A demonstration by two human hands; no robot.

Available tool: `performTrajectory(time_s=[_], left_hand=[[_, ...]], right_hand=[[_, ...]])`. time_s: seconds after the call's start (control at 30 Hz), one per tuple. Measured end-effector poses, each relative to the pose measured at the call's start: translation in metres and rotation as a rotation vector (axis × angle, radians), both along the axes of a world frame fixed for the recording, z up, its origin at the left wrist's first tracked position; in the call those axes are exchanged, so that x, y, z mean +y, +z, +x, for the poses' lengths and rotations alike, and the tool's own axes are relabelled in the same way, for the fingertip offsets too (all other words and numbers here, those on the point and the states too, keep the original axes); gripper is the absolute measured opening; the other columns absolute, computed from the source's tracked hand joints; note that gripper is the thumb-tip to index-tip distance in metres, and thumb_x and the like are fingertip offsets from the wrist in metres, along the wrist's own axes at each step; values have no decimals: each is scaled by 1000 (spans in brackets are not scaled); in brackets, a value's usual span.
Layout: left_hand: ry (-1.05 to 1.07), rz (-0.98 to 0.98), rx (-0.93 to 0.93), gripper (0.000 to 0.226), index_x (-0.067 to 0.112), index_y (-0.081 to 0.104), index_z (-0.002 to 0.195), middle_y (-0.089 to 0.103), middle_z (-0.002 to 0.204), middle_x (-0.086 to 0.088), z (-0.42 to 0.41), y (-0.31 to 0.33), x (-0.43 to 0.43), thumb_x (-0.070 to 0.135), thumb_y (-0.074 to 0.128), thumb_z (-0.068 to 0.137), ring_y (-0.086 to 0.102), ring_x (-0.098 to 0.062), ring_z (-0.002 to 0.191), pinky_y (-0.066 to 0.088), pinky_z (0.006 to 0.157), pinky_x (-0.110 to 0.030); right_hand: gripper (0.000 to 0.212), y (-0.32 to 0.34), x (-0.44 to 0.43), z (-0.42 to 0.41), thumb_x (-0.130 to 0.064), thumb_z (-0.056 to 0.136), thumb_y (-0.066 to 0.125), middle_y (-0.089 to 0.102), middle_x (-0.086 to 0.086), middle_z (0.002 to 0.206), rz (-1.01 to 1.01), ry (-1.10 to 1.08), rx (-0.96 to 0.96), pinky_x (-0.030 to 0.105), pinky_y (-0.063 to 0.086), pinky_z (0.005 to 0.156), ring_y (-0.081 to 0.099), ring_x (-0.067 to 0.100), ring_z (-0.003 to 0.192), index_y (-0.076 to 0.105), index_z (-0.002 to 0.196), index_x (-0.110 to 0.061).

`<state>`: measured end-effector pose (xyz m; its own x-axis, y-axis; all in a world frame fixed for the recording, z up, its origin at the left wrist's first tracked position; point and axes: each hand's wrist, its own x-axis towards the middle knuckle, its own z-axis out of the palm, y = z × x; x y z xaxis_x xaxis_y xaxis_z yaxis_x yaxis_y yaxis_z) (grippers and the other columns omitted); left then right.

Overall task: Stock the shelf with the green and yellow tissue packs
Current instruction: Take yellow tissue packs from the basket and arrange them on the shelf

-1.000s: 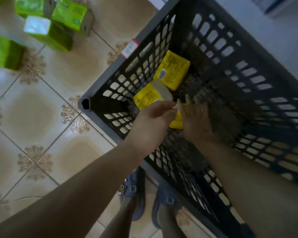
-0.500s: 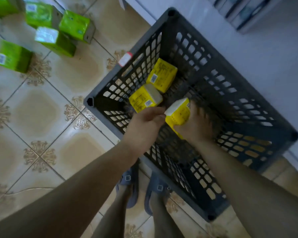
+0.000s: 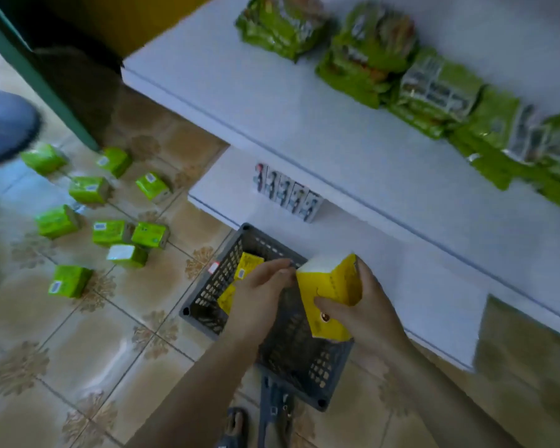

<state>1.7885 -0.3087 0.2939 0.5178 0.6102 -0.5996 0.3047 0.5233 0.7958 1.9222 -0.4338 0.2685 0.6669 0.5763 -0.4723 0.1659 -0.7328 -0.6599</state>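
My right hand point(image 3: 366, 310) grips a yellow tissue pack point(image 3: 328, 295) held upright above the grey plastic crate point(image 3: 307, 367). My left hand point(image 3: 259, 295) hovers beside the pack with loosely curled fingers, its fingertips near the pack's upper left corner; I cannot tell whether they touch it. Two more yellow packs point(image 3: 248, 265) lie in the crate's far left corner, partly hidden by my left hand. Several green tissue packs point(image 3: 112, 232) lie scattered on the tiled floor to the left. The white shelf point(image 3: 304, 124) rises at the right.
Green snack bags point(image 3: 369, 50) line the back of the upper shelf. A row of small printed boxes point(image 3: 288, 195) stands on the lower shelf point(image 3: 434, 302) behind the crate. A blue round object point(image 3: 4, 124) is at the left edge. My sandalled feet point(image 3: 262, 421) stand by the crate.
My right hand has lifted the yellow pack out of the crate and up toward shelf height. My head has risen, so the shelves and more green packs have come into view.
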Motion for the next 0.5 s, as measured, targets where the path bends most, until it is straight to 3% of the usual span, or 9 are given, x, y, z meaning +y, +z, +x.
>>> performTrajectory(time_s=[0.1, 0.2, 0.37, 0.5], left_hand=[[-93, 53, -101, 19, 23, 69, 108, 70, 109, 5, 7, 75, -10, 21, 57, 93, 64, -10, 103, 48, 95, -32], [-146, 91, -220, 20, 17, 68, 109, 70, 109, 1, 16, 150, -20, 15, 57, 93, 65, -12, 101, 46, 93, -32], [-312, 180, -385, 19, 19, 69, 106, 72, 107, 1, 40, 252, -50, 16, 57, 93, 65, -15, 101, 47, 94, -34], [-453, 311, -523, 18, 27, 70, 100, 74, 98, 9, 69, 319, -81, 17, 56, 93, 66, -11, 99, 50, 88, -27]], right_hand=[[113, 93, -28, 5, -66, 54, 74, 34, -13, 150, 102, -56, -41, 46, 44, 102, 43, 16, 131, 15, 148, -45], [107, 179, -59, 5, -53, 65, 79, 27, -18, 153, 188, -85, -73, 45, 43, 103, 40, 14, 135, 12, 148, -48], [112, 307, -112, 5, -60, 52, 79, 28, -21, 151, 276, -163, -193, 43, 44, 101, 40, 13, 134, 15, 143, -55], [104, 394, -155, 14, -55, 50, 78, 42, -24, 139, 344, -149, -357, 24, 47, 89, 51, 1, 119, 20, 137, -57]])
